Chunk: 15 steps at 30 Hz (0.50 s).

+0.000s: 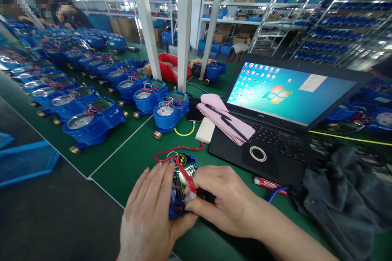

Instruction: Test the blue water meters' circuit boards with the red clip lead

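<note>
Open blue unit [176,202]: here it is, on the green table [125,167] right in front of the person, wires and circuitry showing between both hands.
Left hand [150,208]: fingers nearly straight and close together, laid along the unit's left side, thumb stretched out across its near end.
Right hand [228,195]: thumb and forefinger closed in a pinch on the end of the red cable [185,176], right over the unit.
Red cable: looping away across the table to the white box [206,130], just beside the laptop [260,151].
Laptop: open, desktop icons lit up, with the pink cloth [214,102] and dark pens lying over its left edge.
Blue meters [92,120]: lined up in rows to the left, wires showing on top.
</note>
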Tool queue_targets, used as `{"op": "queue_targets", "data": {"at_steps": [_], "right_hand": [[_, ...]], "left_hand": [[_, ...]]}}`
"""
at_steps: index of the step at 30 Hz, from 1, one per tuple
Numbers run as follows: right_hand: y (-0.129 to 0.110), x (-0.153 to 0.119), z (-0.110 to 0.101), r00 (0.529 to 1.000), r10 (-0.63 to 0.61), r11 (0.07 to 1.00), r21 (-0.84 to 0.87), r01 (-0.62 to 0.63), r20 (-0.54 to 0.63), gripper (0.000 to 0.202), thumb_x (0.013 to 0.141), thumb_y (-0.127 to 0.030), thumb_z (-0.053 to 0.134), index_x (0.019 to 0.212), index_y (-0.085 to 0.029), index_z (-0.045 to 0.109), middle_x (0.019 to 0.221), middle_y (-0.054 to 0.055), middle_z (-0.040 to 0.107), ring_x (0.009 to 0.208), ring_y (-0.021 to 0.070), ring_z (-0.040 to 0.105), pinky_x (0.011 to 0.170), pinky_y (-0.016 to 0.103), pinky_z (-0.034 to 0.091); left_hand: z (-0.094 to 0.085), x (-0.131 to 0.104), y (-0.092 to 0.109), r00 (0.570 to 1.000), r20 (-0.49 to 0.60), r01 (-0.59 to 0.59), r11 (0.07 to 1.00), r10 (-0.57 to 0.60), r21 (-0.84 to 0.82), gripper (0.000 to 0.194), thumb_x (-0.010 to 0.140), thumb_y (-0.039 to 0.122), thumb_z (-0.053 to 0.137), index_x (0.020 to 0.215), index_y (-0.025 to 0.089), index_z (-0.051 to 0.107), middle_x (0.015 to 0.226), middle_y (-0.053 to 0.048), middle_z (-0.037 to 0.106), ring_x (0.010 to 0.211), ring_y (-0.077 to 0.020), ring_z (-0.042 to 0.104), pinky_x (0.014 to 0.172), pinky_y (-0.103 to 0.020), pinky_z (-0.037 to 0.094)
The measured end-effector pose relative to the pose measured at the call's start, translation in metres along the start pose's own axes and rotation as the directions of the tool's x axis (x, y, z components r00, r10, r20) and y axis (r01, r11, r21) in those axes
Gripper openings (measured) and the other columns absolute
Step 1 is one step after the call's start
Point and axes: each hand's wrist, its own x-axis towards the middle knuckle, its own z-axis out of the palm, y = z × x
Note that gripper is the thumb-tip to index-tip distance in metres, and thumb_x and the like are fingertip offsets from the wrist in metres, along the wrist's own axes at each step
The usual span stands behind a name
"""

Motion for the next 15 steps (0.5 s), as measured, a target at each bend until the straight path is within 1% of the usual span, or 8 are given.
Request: {"op": "queue_targets", "data": {"at_steps": [11, 15], "right_hand": [[0.0012, -0.0005, -0.0004, 1.0, -0.006, 1.0, -0.018, 0.006, -0.001, 0.013, 0.082, -0.017, 0.059, 0.072, -0.014, 0.051, 0.065, -0.002, 0.049, 0.06, 0.0091, 0.043, 0.057, 0.023, 0.032], [0.0016, -0.0018, -0.001, 1.0, -0.005, 1.0, -0.018, 0.005, -0.003, 0.015, 0.083, -0.019, 0.059, 0.072, -0.014, 0.051, 0.064, -0.002, 0.048, 0.06, 0.0089, 0.042, 0.057, 0.023, 0.032]], "left_hand": [[-0.0012, 0.0018, 0.0021, 0.999, 0.001, 0.038, 0.999, -0.038, -0.008, 0.059, 0.093, 0.05, 0.036, 0.115, -0.001, 0.057, 0.114, -0.017, 0.062, 0.106, -0.0275, 0.055, 0.097, -0.042, 0.036], [-0.0024, 0.0032, 0.0041, 0.997, 0.025, 0.071, 0.997, -0.07, -0.033, 0.059, 0.092, 0.051, 0.037, 0.116, 0.0, 0.056, 0.114, -0.016, 0.062, 0.107, -0.0265, 0.056, 0.099, -0.041, 0.036]]}}
